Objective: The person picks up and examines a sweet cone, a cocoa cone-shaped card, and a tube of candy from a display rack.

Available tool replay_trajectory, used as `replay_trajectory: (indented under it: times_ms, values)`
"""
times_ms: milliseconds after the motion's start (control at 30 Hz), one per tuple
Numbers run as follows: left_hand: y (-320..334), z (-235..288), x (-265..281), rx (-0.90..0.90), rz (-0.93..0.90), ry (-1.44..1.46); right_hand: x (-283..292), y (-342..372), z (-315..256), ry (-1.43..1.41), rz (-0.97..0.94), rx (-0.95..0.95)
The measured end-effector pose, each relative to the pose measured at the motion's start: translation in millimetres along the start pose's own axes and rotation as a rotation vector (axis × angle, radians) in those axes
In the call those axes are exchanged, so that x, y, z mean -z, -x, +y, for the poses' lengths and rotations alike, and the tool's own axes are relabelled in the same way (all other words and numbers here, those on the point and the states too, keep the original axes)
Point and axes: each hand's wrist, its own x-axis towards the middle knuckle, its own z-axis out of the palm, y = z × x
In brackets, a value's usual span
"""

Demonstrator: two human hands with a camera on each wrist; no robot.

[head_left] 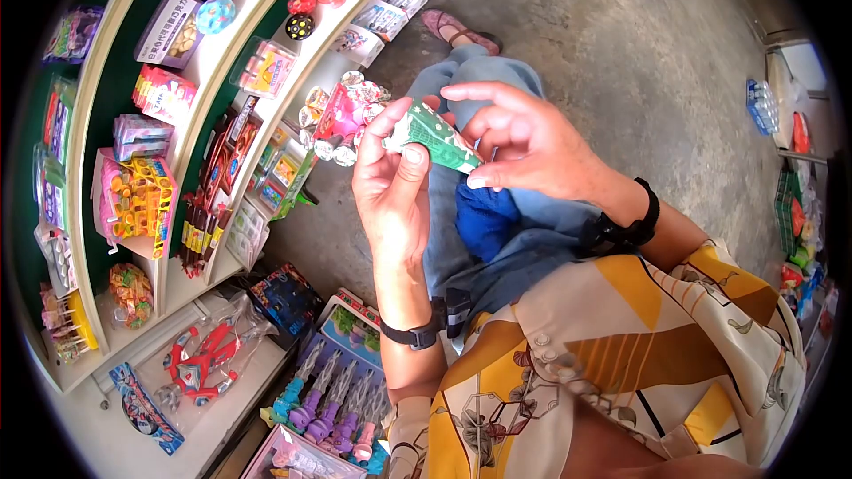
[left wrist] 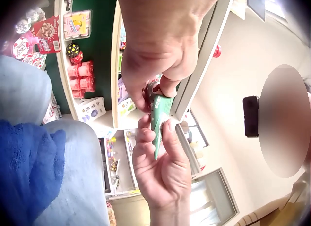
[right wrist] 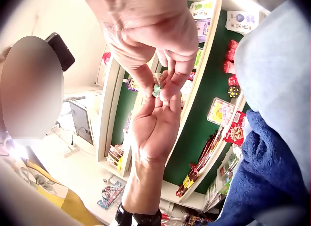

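Observation:
A green, cone-shaped wrapped item (head_left: 441, 144) with white and red markings is held between both hands in the head view. The left hand (head_left: 394, 186) grips its wide end, thumb across the near side. At the narrow end, the right hand (head_left: 532, 144) pinches the tip between thumb and fingers. In the left wrist view the green package (left wrist: 159, 108) tapers from the left hand (left wrist: 158, 56) to the right hand (left wrist: 163, 175). The right wrist view shows the right hand (right wrist: 155, 41) over the left hand (right wrist: 155, 131), with the package (right wrist: 157, 87) mostly hidden by fingers.
Curved shelves of packaged sweets (head_left: 142, 204) stand at the left. A bundle of round wrapped sweets (head_left: 342, 120) is just beyond the left hand. A blue cloth (head_left: 486, 220) lies on the person's lap. Toys in packaging (head_left: 333, 399) sit below, beside the left forearm.

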Motion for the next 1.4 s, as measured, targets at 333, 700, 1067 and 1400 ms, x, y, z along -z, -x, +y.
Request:
replay_trajectory:
  times_ms: [333, 700, 1067, 1400]
  values:
    - [-2.8, 6.3, 2.8, -0.103, 0.09, -0.494, 6.3, -9.7, 21.2, 0.287, 0.141, 0.219]
    - [-37.8, 50.8, 132.3, -0.387, 0.504, -0.506, 46.6, -35.7, 68.7, 0.271, 0.426, 0.191]
    - [-133.6, 14.6, 186.6, -0.126, 0.476, -1.422, 39.1, -52.4, 65.5, 0.47, 0.473, 0.165]
    - [-186.4, -12.0, 224.2, 0.019, 0.193, -1.55, 55.5, -75.6, 53.6, 0.482, 0.511, 0.24]
